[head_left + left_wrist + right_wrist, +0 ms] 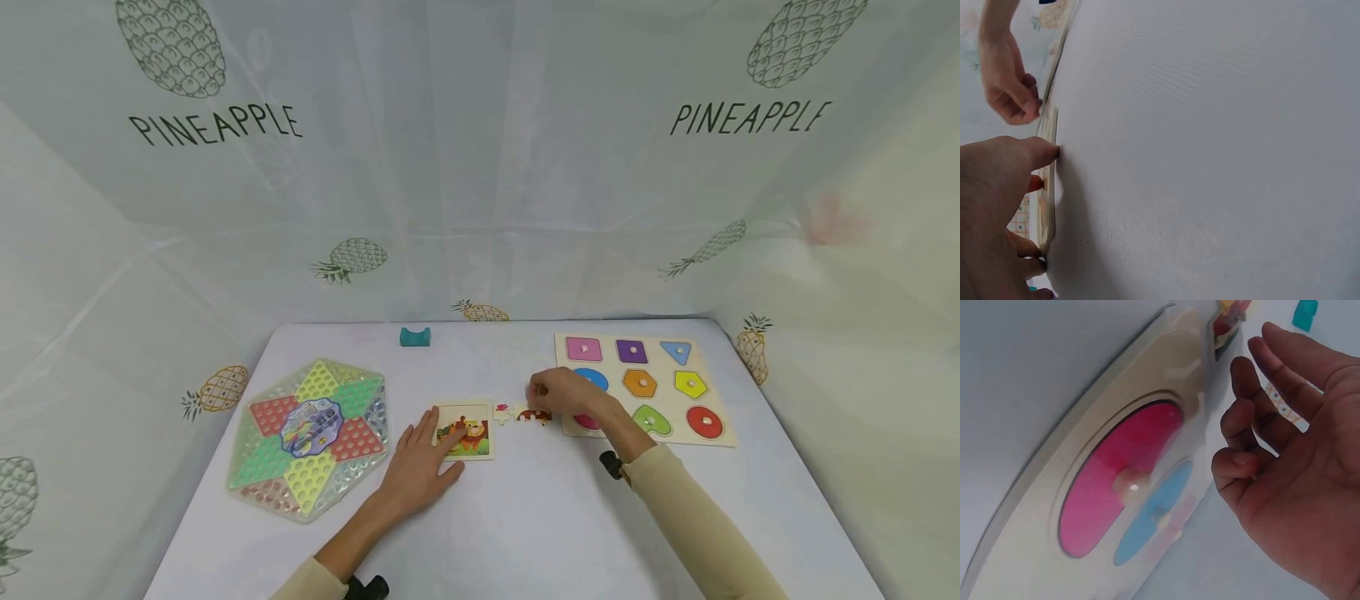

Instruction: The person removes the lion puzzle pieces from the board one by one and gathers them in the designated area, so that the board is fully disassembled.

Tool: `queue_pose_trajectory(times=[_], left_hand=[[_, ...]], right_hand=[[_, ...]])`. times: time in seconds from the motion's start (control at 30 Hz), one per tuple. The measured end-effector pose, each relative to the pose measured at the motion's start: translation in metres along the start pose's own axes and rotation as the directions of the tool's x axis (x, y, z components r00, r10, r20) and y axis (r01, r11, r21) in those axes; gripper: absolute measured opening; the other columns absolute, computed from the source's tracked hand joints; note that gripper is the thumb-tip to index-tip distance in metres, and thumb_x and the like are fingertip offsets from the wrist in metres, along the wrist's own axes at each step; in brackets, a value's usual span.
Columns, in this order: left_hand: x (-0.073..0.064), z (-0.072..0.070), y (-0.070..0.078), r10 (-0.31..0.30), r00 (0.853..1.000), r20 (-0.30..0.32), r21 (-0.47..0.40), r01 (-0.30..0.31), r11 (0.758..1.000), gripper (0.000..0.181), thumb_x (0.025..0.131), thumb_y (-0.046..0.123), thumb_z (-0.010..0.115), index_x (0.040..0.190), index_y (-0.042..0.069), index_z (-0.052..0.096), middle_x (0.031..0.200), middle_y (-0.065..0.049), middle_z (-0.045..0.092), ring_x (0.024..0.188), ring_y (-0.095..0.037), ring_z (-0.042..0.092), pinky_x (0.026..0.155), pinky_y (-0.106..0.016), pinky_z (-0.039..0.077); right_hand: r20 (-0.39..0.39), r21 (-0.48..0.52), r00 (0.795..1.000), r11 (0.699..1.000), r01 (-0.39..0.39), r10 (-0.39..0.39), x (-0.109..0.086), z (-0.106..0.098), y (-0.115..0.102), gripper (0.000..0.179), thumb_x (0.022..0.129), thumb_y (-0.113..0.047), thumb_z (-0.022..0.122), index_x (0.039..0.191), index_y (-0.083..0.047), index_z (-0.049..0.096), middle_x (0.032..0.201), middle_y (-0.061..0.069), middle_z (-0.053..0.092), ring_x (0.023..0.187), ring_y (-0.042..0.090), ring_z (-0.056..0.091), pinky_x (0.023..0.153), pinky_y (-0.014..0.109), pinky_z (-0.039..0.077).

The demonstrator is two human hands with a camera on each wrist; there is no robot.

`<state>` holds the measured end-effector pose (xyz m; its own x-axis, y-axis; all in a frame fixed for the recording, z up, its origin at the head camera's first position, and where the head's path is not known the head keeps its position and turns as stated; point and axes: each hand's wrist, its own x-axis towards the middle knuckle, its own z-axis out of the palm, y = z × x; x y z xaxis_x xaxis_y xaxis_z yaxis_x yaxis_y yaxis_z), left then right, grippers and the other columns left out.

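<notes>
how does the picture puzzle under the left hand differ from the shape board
The picture puzzle is smaller than the shape board. The picture puzzle shows one printed scene; the shape board has separate knobbed, plain-coloured shapes. Both lie on the table and have pale borders.

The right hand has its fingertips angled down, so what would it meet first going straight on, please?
Most likely the small puzzle pieces on the table: in the head view they show just past the end of the right hand, though any height left between is unclear.
</notes>
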<state>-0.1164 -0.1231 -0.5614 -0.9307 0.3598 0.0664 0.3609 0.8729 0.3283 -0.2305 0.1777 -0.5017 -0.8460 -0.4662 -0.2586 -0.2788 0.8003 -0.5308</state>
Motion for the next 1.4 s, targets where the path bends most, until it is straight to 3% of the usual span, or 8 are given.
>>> queue_pose_trajectory(times=[0.27, 0.47, 0.67, 0.93, 1.27, 1.4], left_hand=[[-0.006, -0.006, 0.002, -0.001, 1.000, 0.029, -0.032, 0.002, 0.999, 0.052, 0.096, 0.043, 0.064, 0.146, 0.030, 0.055, 0.162, -0.024, 0.025, 0.151, -0.040, 0.023, 0.116, -0.063, 0.023], [-0.005, -0.007, 0.002, -0.009, 0.999, 0.050, -0.016, 0.010, 1.000, 0.052, 0.097, 0.047, 0.061, 0.146, 0.033, 0.054, 0.164, -0.023, 0.023, 0.152, -0.039, 0.021, 0.117, -0.062, 0.021], [-0.005, -0.007, -0.001, 0.016, 0.999, 0.041, 0.003, -0.016, 1.000, 0.051, 0.098, 0.047, 0.060, 0.146, 0.031, 0.055, 0.163, -0.023, 0.023, 0.151, -0.039, 0.022, 0.117, -0.062, 0.023], [-0.007, -0.009, -0.001, 0.044, 0.999, 0.023, 0.013, -0.044, 0.999, 0.049, 0.099, 0.044, 0.060, 0.144, 0.026, 0.058, 0.161, -0.026, 0.026, 0.150, -0.040, 0.025, 0.115, -0.063, 0.026], [-0.008, -0.008, -0.001, 0.041, 0.999, 0.014, 0.013, -0.041, 0.999, 0.049, 0.099, 0.044, 0.060, 0.144, 0.026, 0.058, 0.161, -0.026, 0.026, 0.150, -0.041, 0.026, 0.115, -0.062, 0.026], [-0.009, -0.008, -0.001, 0.039, 0.999, 0.016, 0.016, -0.040, 0.999, 0.049, 0.098, 0.044, 0.060, 0.144, 0.027, 0.057, 0.161, -0.026, 0.027, 0.150, -0.040, 0.026, 0.115, -0.062, 0.026]], right_hand=[[-0.020, 0.113, 0.997, 0.990, 0.082, -0.080, 0.017, 0.015, -0.025, 0.006, 0.097, -0.023, 0.067, 0.095, -0.018, 0.070, 0.079, -0.006, 0.061, 0.071, 0.011, 0.055, 0.064, 0.028, 0.046], [-0.003, 0.187, 0.991, 0.974, 0.131, -0.133, 0.031, 0.038, -0.052, 0.010, 0.097, -0.020, 0.066, 0.103, -0.015, 0.073, 0.086, -0.007, 0.066, 0.078, 0.012, 0.057, 0.069, 0.027, 0.049], [0.032, 0.115, 0.985, 0.979, 0.167, -0.172, 0.040, 0.059, -0.073, 0.020, 0.096, -0.022, 0.066, 0.113, -0.016, 0.075, 0.095, -0.009, 0.068, 0.081, 0.008, 0.055, 0.077, 0.027, 0.048], [0.035, -0.017, 0.972, 0.972, 0.235, -0.234, 0.040, 0.071, -0.094, 0.028, 0.096, -0.022, 0.067, 0.122, -0.012, 0.073, 0.090, -0.006, 0.061, 0.073, 0.006, 0.051, 0.069, 0.023, 0.045], [0.016, 0.001, 0.972, 0.972, 0.235, -0.235, 0.037, 0.074, -0.097, 0.024, 0.099, -0.015, 0.060, 0.117, -0.014, 0.076, 0.094, -0.005, 0.062, 0.073, 0.007, 0.052, 0.069, 0.023, 0.045], [-0.015, -0.006, 0.968, 0.968, 0.250, -0.250, 0.037, 0.077, -0.096, 0.026, 0.101, -0.009, 0.055, 0.114, -0.014, 0.077, 0.096, -0.003, 0.061, 0.078, 0.007, 0.052, 0.074, 0.024, 0.047]])
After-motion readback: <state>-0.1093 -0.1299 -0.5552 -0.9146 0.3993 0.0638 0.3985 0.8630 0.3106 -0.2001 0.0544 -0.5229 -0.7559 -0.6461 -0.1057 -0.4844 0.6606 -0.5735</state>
